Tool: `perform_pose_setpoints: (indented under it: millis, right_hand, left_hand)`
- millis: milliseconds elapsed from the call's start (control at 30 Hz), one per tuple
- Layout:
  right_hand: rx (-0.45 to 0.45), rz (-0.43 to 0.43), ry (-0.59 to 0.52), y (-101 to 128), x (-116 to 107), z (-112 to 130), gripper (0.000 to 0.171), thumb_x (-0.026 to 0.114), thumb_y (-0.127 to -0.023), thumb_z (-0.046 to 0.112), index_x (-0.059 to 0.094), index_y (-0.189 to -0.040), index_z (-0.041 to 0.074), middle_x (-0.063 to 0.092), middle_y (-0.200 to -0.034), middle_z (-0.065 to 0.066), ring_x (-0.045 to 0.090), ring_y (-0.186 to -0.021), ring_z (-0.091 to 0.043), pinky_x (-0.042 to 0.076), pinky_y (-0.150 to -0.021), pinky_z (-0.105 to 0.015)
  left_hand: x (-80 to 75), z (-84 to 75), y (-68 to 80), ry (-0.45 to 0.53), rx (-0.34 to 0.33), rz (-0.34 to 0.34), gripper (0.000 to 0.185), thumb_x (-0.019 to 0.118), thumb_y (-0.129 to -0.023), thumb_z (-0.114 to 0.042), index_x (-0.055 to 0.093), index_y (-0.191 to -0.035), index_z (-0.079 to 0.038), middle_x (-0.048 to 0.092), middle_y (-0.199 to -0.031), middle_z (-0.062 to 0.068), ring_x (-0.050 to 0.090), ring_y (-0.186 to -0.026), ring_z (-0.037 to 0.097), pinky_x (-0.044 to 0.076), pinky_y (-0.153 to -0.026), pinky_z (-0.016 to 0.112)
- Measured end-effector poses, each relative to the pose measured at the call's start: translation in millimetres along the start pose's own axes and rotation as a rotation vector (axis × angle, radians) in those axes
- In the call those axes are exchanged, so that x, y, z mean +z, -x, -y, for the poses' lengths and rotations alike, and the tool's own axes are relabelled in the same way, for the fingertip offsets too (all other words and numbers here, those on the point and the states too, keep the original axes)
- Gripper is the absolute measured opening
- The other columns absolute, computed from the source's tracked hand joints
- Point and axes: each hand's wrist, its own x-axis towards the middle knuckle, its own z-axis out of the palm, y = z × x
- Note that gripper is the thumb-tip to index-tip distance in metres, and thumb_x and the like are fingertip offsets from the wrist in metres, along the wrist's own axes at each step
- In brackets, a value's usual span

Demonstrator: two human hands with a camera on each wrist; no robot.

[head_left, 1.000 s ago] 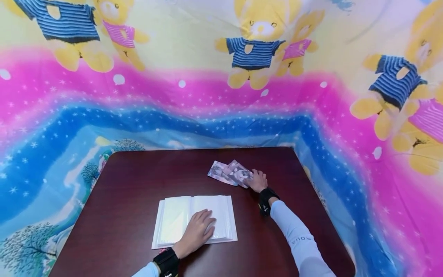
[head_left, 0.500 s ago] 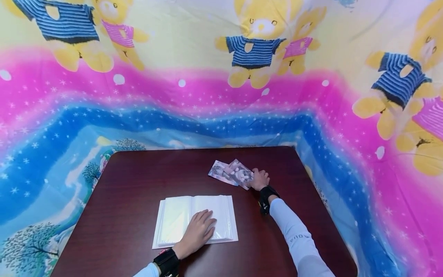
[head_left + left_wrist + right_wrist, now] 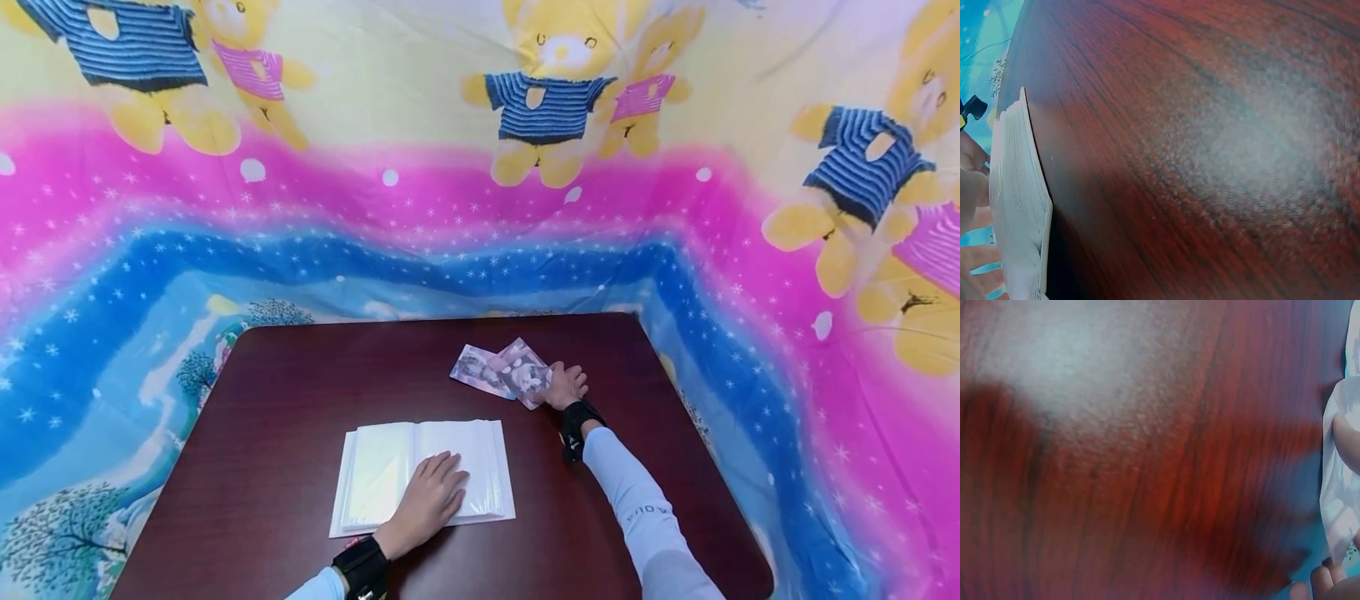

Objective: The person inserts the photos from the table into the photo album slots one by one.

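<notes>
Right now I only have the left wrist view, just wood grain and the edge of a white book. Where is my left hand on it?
Observer: Your left hand lies flat on the right page of the open album.
Operator: And my other hand?
Observer: The right hand touches the photos farther back on the table.
Operator: How many photos?
Observer: Two show, overlapping; the nearer one's edge is tilted up at the fingers.

album [image 3: 390, 475] low, table [image 3: 300, 375] bare (left)
</notes>
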Motion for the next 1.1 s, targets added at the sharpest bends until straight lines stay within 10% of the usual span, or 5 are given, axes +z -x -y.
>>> perform_pose_setpoints:
  millis: [300, 600, 833, 1100]
  right_hand:
    - [-0.040, 0.019, -0.312, 9, 4, -2, 0.050, 0.073, -0.089, 0.009, 0.044, -0.128, -0.003, 0.055, -0.121, -0.024, 0.051, -0.110, -0.040, 0.031, -0.099, -0.053]
    - [-0.165, 0.054, -0.629, 15, -16, 13, 0.020, 0.063, -0.098, 0.013, 0.060, -0.105, -0.005, 0.054, -0.090, -0.010, 0.045, -0.076, -0.023, 0.035, -0.070, -0.033]
    - [-0.399, 0.095, -0.686, 42, -47, 47, 0.027, 0.058, -0.101, 0.015, 0.056, -0.094, -0.011, 0.037, -0.069, -0.010, 0.037, -0.060, -0.020, 0.033, -0.060, -0.030]
    - [-0.719, 0.224, -0.499, 55, -46, 66, 0.011, 0.063, -0.097, 0.006, 0.070, -0.094, -0.002, 0.041, -0.064, -0.010, 0.035, -0.057, -0.015, 0.032, -0.058, -0.028]
  left_hand:
    - [4.4, -0.8, 1.2, 0.046, 0.031, -0.081, 0.023, 0.071, -0.087, -0.014, 0.072, -0.107, -0.004, 0.062, -0.123, 0.024, 0.055, -0.119, 0.040, 0.043, -0.098, 0.054]
    - [1.8, 4.2, 1.1, 0.042, 0.034, -0.073, 0.021, 0.071, -0.089, -0.014, 0.072, -0.107, -0.005, 0.064, -0.122, 0.021, 0.057, -0.118, 0.037, 0.044, -0.097, 0.051]
    - [-5.6, 13.2, -1.9, 0.201, 0.023, -0.178, 0.024, 0.070, -0.088, -0.006, 0.069, -0.112, -0.004, 0.064, -0.119, 0.017, 0.060, -0.113, 0.033, 0.047, -0.094, 0.047]
    - [-27.0, 28.7, -20.0, 0.460, -0.200, -0.291, 0.030, 0.064, -0.095, -0.005, 0.058, -0.123, 0.003, 0.061, -0.112, 0.013, 0.062, -0.099, 0.025, 0.053, -0.080, 0.042]
